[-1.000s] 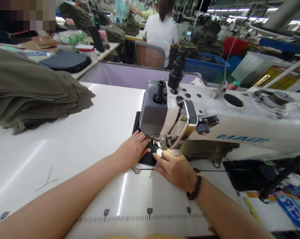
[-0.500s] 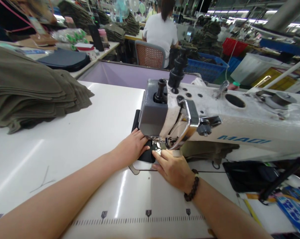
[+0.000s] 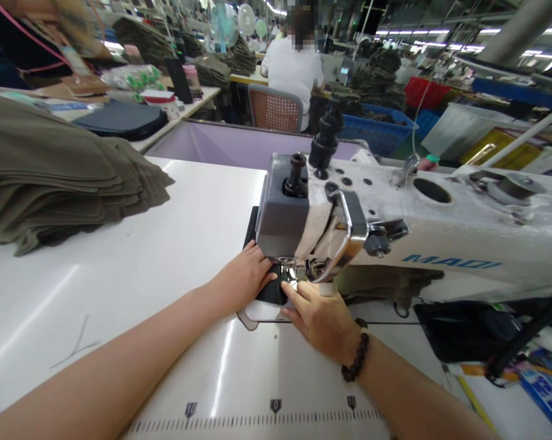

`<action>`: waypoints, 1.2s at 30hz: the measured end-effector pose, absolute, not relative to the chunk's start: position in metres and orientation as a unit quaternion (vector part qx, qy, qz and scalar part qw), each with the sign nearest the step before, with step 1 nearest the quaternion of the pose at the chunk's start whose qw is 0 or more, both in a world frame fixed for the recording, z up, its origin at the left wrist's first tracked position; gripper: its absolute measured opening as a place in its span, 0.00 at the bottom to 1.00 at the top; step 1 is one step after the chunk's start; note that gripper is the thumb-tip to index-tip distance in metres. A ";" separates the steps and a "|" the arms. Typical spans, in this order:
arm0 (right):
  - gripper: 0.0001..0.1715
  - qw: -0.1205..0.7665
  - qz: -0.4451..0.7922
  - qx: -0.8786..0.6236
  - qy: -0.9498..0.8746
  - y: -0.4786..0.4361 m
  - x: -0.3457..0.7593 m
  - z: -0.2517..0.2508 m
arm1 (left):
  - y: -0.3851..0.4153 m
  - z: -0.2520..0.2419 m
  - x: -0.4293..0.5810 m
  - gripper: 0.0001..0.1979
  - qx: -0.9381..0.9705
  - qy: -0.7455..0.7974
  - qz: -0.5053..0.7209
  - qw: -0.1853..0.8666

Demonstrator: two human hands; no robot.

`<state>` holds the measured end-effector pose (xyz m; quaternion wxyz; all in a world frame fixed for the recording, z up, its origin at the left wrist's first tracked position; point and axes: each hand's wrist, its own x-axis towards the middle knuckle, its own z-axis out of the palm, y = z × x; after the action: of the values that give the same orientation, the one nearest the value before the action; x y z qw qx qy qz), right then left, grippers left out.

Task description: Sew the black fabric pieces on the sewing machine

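A white sewing machine (image 3: pixel 441 238) stands on the white table (image 3: pixel 166 256). A small black fabric piece (image 3: pixel 272 292) lies under its needle and presser foot (image 3: pixel 290 274). My left hand (image 3: pixel 243 278) rests flat on the left side of the fabric, fingers stretched toward the needle. My right hand (image 3: pixel 319 318), with a dark bead bracelet on the wrist, presses on the fabric's right edge with its fingers together just in front of the presser foot. The fabric's far end shows behind the machine head.
A tall stack of olive fabric pieces (image 3: pixel 51 177) lies at the left of the table. A ruler strip (image 3: pixel 276 415) runs along the front edge. A black pouch (image 3: pixel 463 330) lies at the right. Behind, a person (image 3: pixel 294 67) sits at another table among blue baskets (image 3: pixel 377 128).
Both hands have stayed at the needle; less black fabric shows in front of the presser foot than a second ago. The view shifted slightly.
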<state>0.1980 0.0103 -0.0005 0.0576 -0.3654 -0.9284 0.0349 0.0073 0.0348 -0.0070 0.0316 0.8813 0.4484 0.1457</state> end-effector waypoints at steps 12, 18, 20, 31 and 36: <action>0.12 0.138 0.029 -0.258 -0.956 0.014 0.209 0.000 | 0.010 -0.001 0.005 0.12 0.918 0.368 0.125 0.082; 0.13 0.121 0.022 -0.294 -0.948 0.013 0.207 -0.002 | 0.009 -0.002 0.006 0.13 0.916 0.372 0.124 0.085; 0.14 0.108 0.021 -0.310 -0.944 0.013 0.206 -0.004 | 0.011 0.000 0.006 0.13 0.914 0.376 0.131 0.082; 0.18 0.065 0.011 -0.402 -0.913 0.013 0.196 -0.005 | 0.027 -0.003 0.007 0.06 0.900 0.403 0.164 0.024; 0.17 0.062 0.010 -0.403 -0.913 0.012 0.196 -0.004 | 0.029 -0.003 0.007 0.03 0.895 0.419 0.152 0.013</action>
<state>0.1959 0.0124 -0.0045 0.0617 -0.4027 -0.9132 0.0104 0.0070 0.0288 -0.0030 0.0135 0.8953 0.4186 0.1518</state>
